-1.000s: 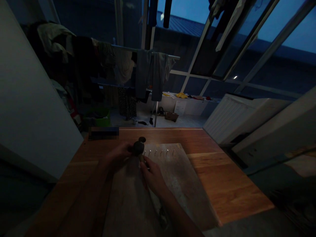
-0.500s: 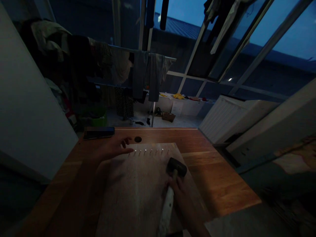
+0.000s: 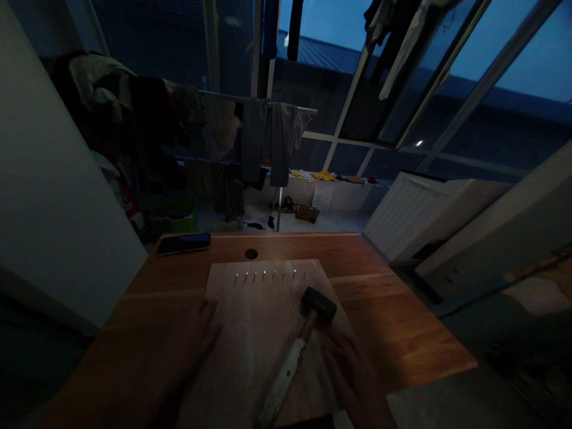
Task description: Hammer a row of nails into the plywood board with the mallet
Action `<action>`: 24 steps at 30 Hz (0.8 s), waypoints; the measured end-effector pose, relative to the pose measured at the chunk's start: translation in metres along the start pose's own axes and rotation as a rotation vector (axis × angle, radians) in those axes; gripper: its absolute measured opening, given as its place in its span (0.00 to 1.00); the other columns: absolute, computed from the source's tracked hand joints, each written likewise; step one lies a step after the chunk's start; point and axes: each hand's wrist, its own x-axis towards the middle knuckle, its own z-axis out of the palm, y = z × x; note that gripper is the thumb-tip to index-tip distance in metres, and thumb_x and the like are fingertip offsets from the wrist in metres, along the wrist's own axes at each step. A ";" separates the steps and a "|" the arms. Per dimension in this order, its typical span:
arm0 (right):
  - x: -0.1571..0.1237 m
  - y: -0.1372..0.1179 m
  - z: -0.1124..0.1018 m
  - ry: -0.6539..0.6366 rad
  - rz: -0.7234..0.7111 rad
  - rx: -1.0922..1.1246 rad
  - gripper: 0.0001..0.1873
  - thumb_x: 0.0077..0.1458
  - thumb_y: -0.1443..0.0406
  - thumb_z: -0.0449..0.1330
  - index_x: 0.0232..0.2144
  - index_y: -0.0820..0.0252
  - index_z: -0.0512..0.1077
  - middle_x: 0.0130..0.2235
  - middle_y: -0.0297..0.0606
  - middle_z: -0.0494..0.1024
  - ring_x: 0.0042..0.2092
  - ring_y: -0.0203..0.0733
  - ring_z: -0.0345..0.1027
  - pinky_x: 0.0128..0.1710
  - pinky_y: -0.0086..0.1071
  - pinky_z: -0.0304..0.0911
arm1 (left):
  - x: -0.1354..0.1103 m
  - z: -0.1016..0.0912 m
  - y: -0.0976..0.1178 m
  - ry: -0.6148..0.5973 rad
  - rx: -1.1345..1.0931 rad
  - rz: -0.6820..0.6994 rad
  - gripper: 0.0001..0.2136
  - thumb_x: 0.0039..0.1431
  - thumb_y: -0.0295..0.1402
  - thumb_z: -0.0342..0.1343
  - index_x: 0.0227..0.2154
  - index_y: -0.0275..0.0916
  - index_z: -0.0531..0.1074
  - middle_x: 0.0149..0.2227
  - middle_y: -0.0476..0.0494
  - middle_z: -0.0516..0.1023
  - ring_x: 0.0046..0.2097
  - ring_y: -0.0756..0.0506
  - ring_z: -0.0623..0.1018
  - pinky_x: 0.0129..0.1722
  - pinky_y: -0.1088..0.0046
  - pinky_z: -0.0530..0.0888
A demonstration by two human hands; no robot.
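A pale wooden board (image 3: 250,322) lies on the table, with a row of several thin nails (image 3: 264,275) standing up near its far edge. On the board's right half rests a mallet (image 3: 286,369), its black head pointing away and its worn white-patched handle running down toward the lower left. My right hand (image 3: 346,366) is just right of the mallet, apart from the handle, fingers loosely extended over the board's right edge. At the board's left edge is my left hand (image 3: 194,333), dim, holding nothing visible, its fingers apart.
The wooden table (image 3: 388,322) has a round hole (image 3: 251,254) near its far edge. A phone (image 3: 184,243) lies at the far left corner. Beyond stand a clothes rack (image 3: 268,137), a green basket (image 3: 179,220) and a white ribbed washboard-like unit (image 3: 402,208).
My right hand has let go of the mallet, which now lies on the board with its handle turned further left. My left hand has drawn back from the leftmost nail toward me.
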 end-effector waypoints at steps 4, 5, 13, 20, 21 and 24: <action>-0.001 0.042 -0.002 0.128 -0.158 -0.281 0.21 0.68 0.57 0.52 0.57 0.53 0.73 0.59 0.51 0.73 0.60 0.58 0.69 0.60 0.55 0.66 | -0.004 0.007 0.020 0.070 0.085 -0.042 0.23 0.65 0.40 0.46 0.57 0.38 0.73 0.63 0.29 0.70 0.61 0.31 0.73 0.61 0.51 0.68; -0.001 0.052 -0.003 0.152 -0.177 -0.346 0.21 0.68 0.58 0.51 0.57 0.54 0.73 0.59 0.51 0.74 0.61 0.59 0.68 0.60 0.56 0.65 | -0.004 0.007 0.025 0.087 0.089 -0.041 0.23 0.65 0.41 0.46 0.57 0.38 0.73 0.63 0.29 0.70 0.61 0.31 0.72 0.61 0.50 0.68; 0.009 0.113 -0.049 0.211 -0.057 -0.745 0.26 0.68 0.54 0.43 0.55 0.58 0.73 0.59 0.55 0.74 0.60 0.64 0.68 0.54 0.59 0.67 | 0.004 0.026 0.077 0.074 -0.134 0.052 0.20 0.64 0.41 0.48 0.52 0.39 0.75 0.58 0.32 0.72 0.55 0.35 0.76 0.57 0.54 0.72; 0.038 0.157 -0.126 0.120 0.166 -0.867 0.31 0.65 0.51 0.40 0.55 0.60 0.72 0.58 0.57 0.74 0.57 0.66 0.70 0.53 0.60 0.66 | 0.021 0.065 0.149 -0.027 -0.223 0.356 0.17 0.64 0.35 0.52 0.54 0.41 0.73 0.67 0.35 0.63 0.63 0.33 0.69 0.63 0.52 0.67; 0.043 0.165 -0.135 0.115 0.184 -0.860 0.31 0.64 0.51 0.41 0.55 0.59 0.73 0.58 0.57 0.75 0.57 0.66 0.70 0.53 0.59 0.66 | 0.024 0.068 0.158 -0.043 -0.236 0.403 0.17 0.64 0.36 0.52 0.55 0.41 0.72 0.68 0.35 0.63 0.64 0.33 0.68 0.63 0.52 0.67; 0.055 0.187 -0.158 0.097 0.248 -0.797 0.30 0.63 0.51 0.42 0.57 0.55 0.73 0.54 0.55 0.78 0.53 0.63 0.74 0.50 0.55 0.69 | 0.037 0.071 0.184 -0.123 -0.240 0.474 0.18 0.66 0.38 0.52 0.55 0.39 0.71 0.62 0.33 0.71 0.62 0.33 0.69 0.63 0.52 0.66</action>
